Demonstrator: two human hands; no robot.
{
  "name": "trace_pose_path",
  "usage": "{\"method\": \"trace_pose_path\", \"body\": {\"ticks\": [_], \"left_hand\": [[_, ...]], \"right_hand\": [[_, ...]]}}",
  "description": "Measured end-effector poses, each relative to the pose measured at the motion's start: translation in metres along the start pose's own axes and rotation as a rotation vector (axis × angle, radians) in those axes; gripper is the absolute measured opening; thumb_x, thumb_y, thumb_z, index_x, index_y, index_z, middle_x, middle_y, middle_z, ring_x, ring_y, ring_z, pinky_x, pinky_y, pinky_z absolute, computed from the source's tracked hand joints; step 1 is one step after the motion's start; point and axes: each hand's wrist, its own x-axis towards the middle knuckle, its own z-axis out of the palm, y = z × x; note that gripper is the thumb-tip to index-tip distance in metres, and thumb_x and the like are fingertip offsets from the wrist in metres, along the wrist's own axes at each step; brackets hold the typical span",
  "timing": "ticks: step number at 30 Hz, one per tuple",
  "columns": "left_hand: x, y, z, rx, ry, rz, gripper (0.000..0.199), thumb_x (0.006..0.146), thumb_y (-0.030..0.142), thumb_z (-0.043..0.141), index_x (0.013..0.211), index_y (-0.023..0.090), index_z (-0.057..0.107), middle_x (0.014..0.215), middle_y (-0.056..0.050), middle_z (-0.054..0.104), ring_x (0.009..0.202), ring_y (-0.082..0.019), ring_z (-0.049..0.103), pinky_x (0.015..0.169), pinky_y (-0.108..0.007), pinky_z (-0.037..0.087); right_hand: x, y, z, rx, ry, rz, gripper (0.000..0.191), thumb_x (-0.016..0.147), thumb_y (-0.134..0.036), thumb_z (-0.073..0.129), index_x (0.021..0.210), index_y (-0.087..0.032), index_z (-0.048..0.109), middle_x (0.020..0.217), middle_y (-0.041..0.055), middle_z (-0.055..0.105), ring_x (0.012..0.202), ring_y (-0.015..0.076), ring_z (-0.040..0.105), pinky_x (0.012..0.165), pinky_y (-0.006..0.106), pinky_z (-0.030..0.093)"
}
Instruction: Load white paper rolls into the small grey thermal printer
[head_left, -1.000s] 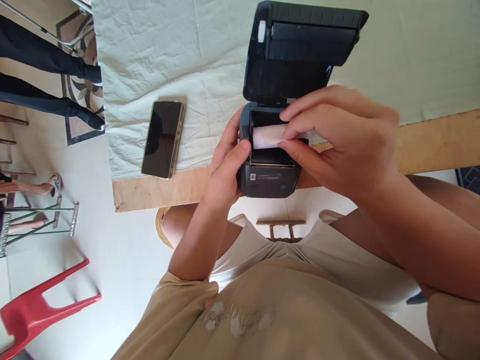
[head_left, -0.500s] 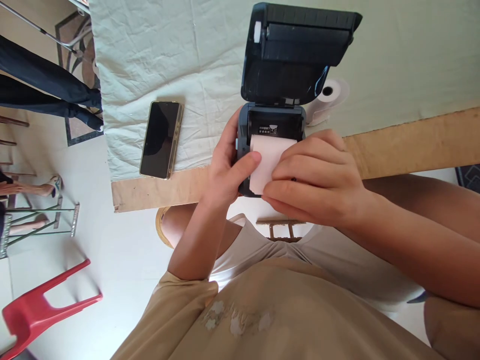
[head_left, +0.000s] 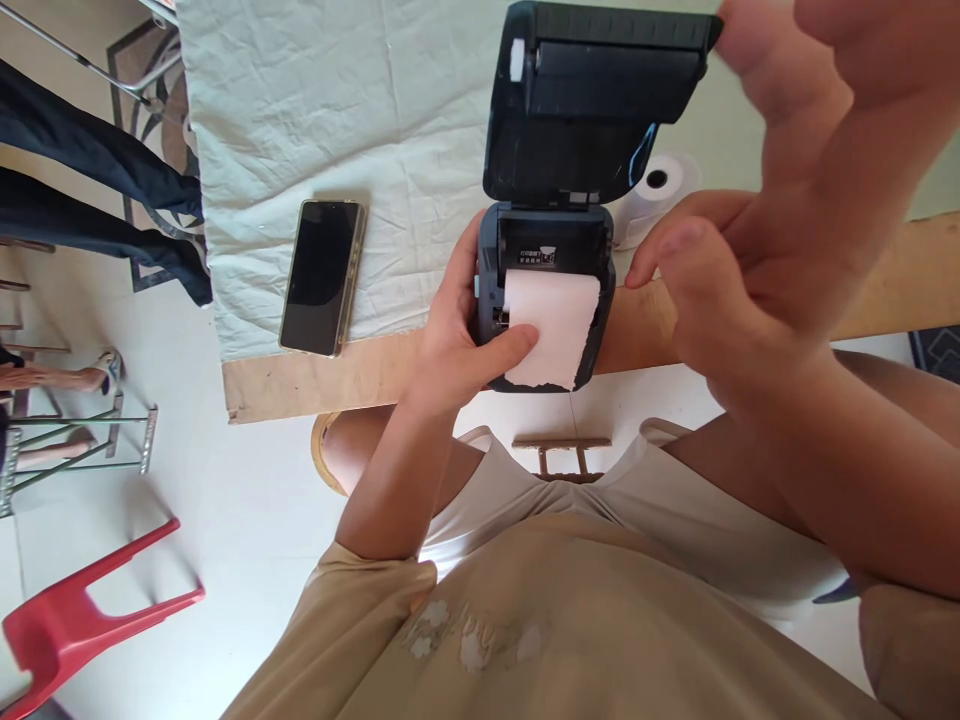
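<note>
Over the near edge of the table (head_left: pixel 330 380), my left hand (head_left: pixel 459 350) clasped a printer (head_left: pixel 574 165), thumb on paper (head_left: pixel 561 320); my right hand (head_left: pixel 810 210) spread, empty.

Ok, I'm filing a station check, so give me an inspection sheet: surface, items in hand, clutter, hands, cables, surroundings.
Surface: wrinkled pale green cloth, bare wooden edge.
Items in hand: black printer, lid open; torn-edged white paper over its front.
Clutter: phone on the cloth; paper roll beside the printer.
Left hand: grips the printer, thumb on the paper.
Right hand: raised, fingers spread by the lid; contact unclear.
Cables: nothing seen.
Surroundings: red chair; another person's dark-trousered legs.
</note>
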Motion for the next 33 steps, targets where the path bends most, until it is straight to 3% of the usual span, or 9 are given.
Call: {"method": "trace_pose_path", "body": {"ticks": [2,5,9,12,14,16,19,24,33], "left_hand": [[0.0,0.002,0.0,-0.002,-0.003,0.018,0.071,0.087,0.049,0.097,0.154,0.041,0.074,0.153,-0.001,0.08,0.149,-0.037,0.072,0.125,-0.051,0.06],[0.001,0.001,-0.003,0.025,-0.022,0.022,0.069,0.085,0.046,0.098,0.15,0.038,0.075,0.152,-0.002,0.079,0.142,-0.036,0.075,0.12,-0.048,0.063],[0.008,-0.012,-0.012,0.007,-0.075,0.045,0.081,0.073,0.061,0.104,0.145,0.039,0.076,0.164,-0.002,0.073,0.156,-0.039,0.067,0.129,-0.05,0.06],[0.011,-0.017,-0.013,-0.023,-0.104,0.1,0.099,0.054,0.071,0.109,0.142,0.04,0.075,0.161,-0.002,0.074,0.149,-0.039,0.072,0.12,-0.05,0.067],[0.01,-0.011,-0.009,-0.02,-0.104,0.087,0.095,0.059,0.069,0.11,0.142,0.04,0.075,0.156,-0.001,0.076,0.145,-0.037,0.074,0.116,-0.048,0.069],[0.006,-0.001,-0.002,0.007,-0.058,-0.001,0.069,0.089,0.06,0.099,0.148,0.035,0.074,0.162,-0.005,0.073,0.156,-0.038,0.067,0.128,-0.05,0.062],[0.002,0.009,0.005,-0.035,-0.036,-0.028,0.06,0.088,0.064,0.098,0.139,0.04,0.077,0.147,-0.002,0.078,0.143,-0.036,0.074,0.115,-0.046,0.067],[0.001,0.008,0.007,-0.039,-0.031,-0.03,0.055,0.093,0.061,0.092,0.141,0.04,0.077,0.143,-0.004,0.076,0.128,-0.033,0.077,0.099,-0.045,0.069],[0.006,0.03,0.014,-0.017,0.066,-0.184,0.065,0.07,0.067,0.109,0.124,0.04,0.085,0.139,0.0,0.082,0.147,-0.042,0.071,0.113,-0.045,0.069]], "right_hand": [[-0.001,0.002,0.0,-0.05,0.075,-0.021,0.05,0.117,-0.05,0.057,0.165,-0.059,0.058,0.179,-0.0054,0.048,0.158,0.0304,0.062,0.075,0.033,0.064],[0.001,0.007,0.001,0.049,0.146,-0.12,0.036,0.117,-0.053,0.057,0.149,-0.052,0.074,0.163,-0.0016,0.06,0.132,0.0244,0.075,0.065,0.03,0.062],[0.005,0.017,0.003,0.157,0.001,-0.112,0.028,0.117,-0.053,0.061,0.134,-0.038,0.077,0.135,0.0036,0.076,0.114,0.0215,0.079,0.057,0.027,0.057],[0.005,0.026,0.005,0.077,-0.11,-0.035,0.035,0.115,-0.058,0.063,0.138,-0.034,0.073,0.137,0.0043,0.076,0.106,0.0205,0.076,0.061,0.03,0.058],[0.005,0.032,0.005,0.021,-0.184,-0.069,0.044,0.113,-0.063,0.062,0.145,-0.033,0.068,0.142,0.0054,0.076,0.109,0.0226,0.076,0.069,0.034,0.063],[0.006,0.038,0.006,-0.047,-0.249,-0.124,0.055,0.111,-0.068,0.06,0.152,-0.032,0.062,0.15,0.0078,0.074,0.124,0.0276,0.077,0.091,0.043,0.07],[0.006,0.042,0.006,-0.096,-0.292,-0.146,0.067,0.107,-0.074,0.062,0.158,-0.031,0.057,0.159,0.0116,0.071,0.141,0.0343,0.072,0.113,0.055,0.068],[0.006,0.038,0.005,-0.141,-0.306,-0.117,0.067,0.107,-0.069,0.065,0.16,-0.031,0.056,0.163,0.0129,0.069,0.149,0.0374,0.07,0.119,0.058,0.066],[0.005,0.043,0.007,-0.119,-0.308,-0.117,0.057,0.109,-0.054,0.067,0.16,-0.034,0.053,0.162,0.0111,0.068,0.147,0.035,0.072,0.11,0.053,0.072]]}}
